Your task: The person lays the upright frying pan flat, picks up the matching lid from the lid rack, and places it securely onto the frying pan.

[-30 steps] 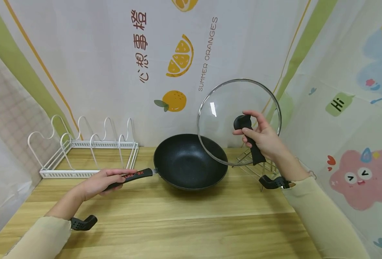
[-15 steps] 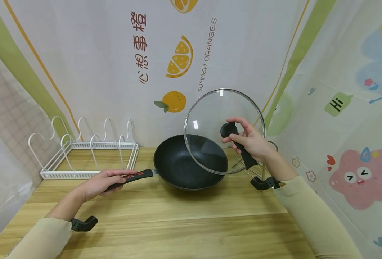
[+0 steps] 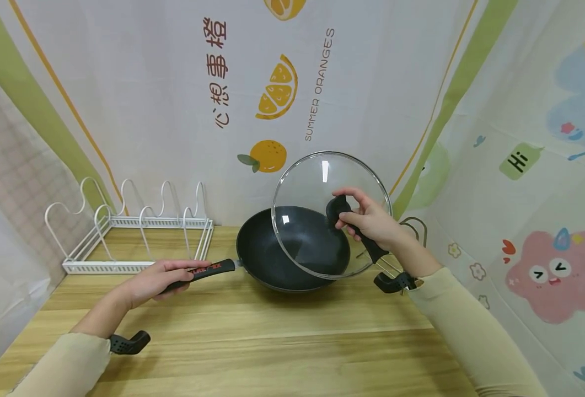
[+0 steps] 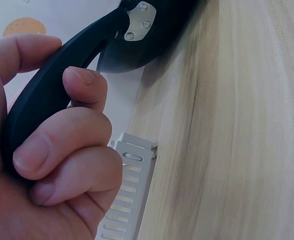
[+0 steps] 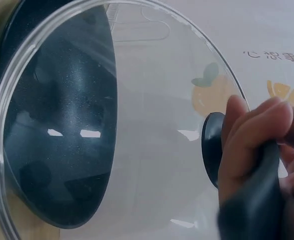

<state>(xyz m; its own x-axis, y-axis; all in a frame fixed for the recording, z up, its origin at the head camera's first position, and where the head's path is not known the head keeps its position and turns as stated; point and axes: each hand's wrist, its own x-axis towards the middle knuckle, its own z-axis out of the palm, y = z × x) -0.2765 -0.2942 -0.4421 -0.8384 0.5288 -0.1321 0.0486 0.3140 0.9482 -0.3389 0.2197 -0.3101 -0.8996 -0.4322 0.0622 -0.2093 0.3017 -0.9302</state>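
Note:
A black wok (image 3: 282, 251) sits on the wooden table (image 3: 252, 347). My left hand (image 3: 155, 278) grips the wok's black handle (image 3: 205, 271), fingers curled round the handle (image 4: 46, 95) in the left wrist view. My right hand (image 3: 369, 223) holds the black handle (image 3: 339, 212) of a round glass lid (image 3: 317, 193). The lid hangs tilted above the wok's right half, apart from its rim. Through the glass lid (image 5: 152, 130) the right wrist view shows the dark wok (image 5: 61, 135) inside.
A white wire rack (image 3: 123, 231) stands at the back left of the table. A metal wire stand (image 3: 396, 264) sits behind my right wrist at the back right. Printed curtains close in the back and both sides.
My right hand has carried the glass lid left and down, from beside the wok to over its right half. The left hand has stayed on the wok handle.

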